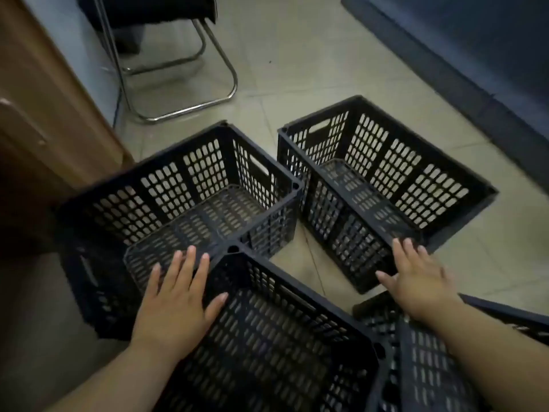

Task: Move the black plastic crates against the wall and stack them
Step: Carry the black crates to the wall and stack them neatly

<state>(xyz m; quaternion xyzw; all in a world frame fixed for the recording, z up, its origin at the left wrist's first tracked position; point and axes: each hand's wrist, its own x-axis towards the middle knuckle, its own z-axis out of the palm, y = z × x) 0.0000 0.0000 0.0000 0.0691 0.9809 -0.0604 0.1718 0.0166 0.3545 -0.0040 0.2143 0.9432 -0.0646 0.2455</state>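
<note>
Several black perforated plastic crates stand open on the tiled floor. One crate [166,185] is at the left, another crate [395,162] at the right, a third crate [282,337] is nearest me, and part of a fourth crate [430,367] shows at the bottom right. My left hand [175,301] hovers with fingers spread over the meeting corners of the left and near crates. My right hand [419,278] is flat, fingers apart, at the near corner of the right crate. Neither hand holds anything.
A wooden cabinet [38,123] runs along the left. A chair with a chrome tube frame [208,99] stands behind the crates. A dark blue wall with a baseboard [475,93] runs along the right. Beige floor tiles [297,69] lie between.
</note>
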